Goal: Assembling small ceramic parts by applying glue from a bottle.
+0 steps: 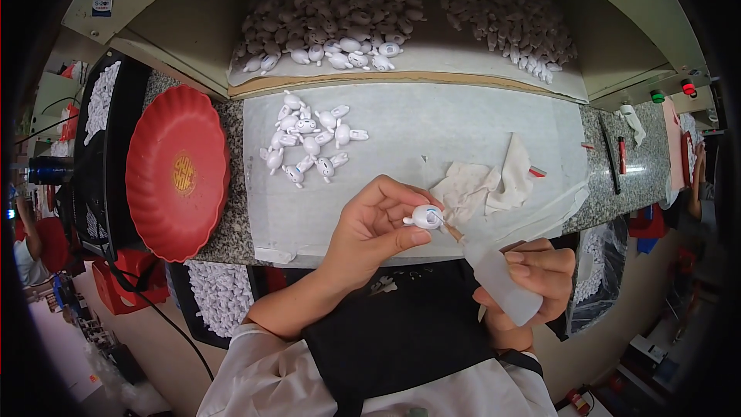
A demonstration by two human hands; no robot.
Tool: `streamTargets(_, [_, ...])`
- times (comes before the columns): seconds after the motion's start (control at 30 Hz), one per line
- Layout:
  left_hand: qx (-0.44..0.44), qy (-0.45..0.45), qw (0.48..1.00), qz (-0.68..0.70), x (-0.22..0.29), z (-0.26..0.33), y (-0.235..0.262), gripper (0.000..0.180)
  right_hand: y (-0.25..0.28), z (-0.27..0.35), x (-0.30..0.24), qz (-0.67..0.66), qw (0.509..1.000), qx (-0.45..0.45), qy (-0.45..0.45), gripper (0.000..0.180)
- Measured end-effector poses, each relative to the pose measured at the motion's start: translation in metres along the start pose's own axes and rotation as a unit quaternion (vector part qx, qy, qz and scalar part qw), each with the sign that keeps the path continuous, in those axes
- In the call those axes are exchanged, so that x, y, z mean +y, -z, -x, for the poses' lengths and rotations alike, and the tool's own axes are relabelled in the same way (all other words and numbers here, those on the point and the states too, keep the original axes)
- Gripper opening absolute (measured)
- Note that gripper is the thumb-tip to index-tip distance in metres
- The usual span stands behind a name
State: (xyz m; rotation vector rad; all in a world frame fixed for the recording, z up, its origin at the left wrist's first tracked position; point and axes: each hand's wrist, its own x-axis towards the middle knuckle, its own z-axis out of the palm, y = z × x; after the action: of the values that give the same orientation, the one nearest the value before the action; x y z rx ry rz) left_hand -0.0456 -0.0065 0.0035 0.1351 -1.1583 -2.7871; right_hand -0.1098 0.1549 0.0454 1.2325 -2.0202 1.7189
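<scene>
Left hand grip: the left hand (370, 228) pinches a small white toy figure (425, 217) between thumb and fingers, just above the near edge of the worktop.
Right hand grip: the right hand (529, 278) is closed around a clear soft bottle (505, 286); its thin brown tip (450, 230) touches the figure.
Toy figure: small, round and white, with a little grey mark on its front and a stubby bit poking out to the left.
Nearby: a crumpled white cloth (486, 184) lies just beside the hands.
Small pile: more white figures (309, 139) lie in a loose bunch on the pale mat (432, 120).
Big piles: lots more figures (332, 19) sit on the shelf at the back.
Worktop: speckled grey stone (224, 232), with a red plate (176, 174) on the left.
Room: red and green buttons (671, 91) at the right.
</scene>
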Motion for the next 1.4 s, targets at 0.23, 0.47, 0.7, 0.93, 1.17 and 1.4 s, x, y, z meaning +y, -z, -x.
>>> streamTargets(0.23, [0.025, -0.141, 0.975, -0.173, -0.0040, 0.0009, -0.0006, 0.029, 0.0032, -0.0019, -0.0066, -0.006, 0.999, -0.040, -0.017, 0.049])
streamTargets(0.47, [0.038, -0.243, 0.881, -0.404, -0.0061, 0.0031, 0.0017, 0.030, 0.0020, -0.0015, -0.0079, 0.016, 0.999, -0.042, -0.007, 0.044])
streamTargets(0.7, [0.047, -0.260, 0.863, -0.431, -0.0079, 0.0035, 0.0014, 0.031, 0.0027, -0.0063, -0.0078, 0.047, 0.995, -0.082, 0.043, 0.043])
streamTargets(0.93, [0.056, -0.245, 0.879, -0.405, -0.0091, 0.0037, 0.0021, 0.031, 0.0015, -0.0057, -0.0067, 0.055, 0.993, -0.086, 0.067, 0.041])
streamTargets(1.17, [0.059, -0.275, 0.846, -0.453, -0.0074, 0.0033, 0.0014, 0.028, -0.0023, -0.0015, -0.0096, 0.058, 0.997, -0.047, 0.033, 0.043])
streamTargets(1.4, [0.024, -0.316, 0.821, -0.474, -0.0072, -0.0023, 0.0022, 0.028, 0.0000, -0.0009, -0.0068, 0.001, 0.995, -0.008, -0.102, 0.039])
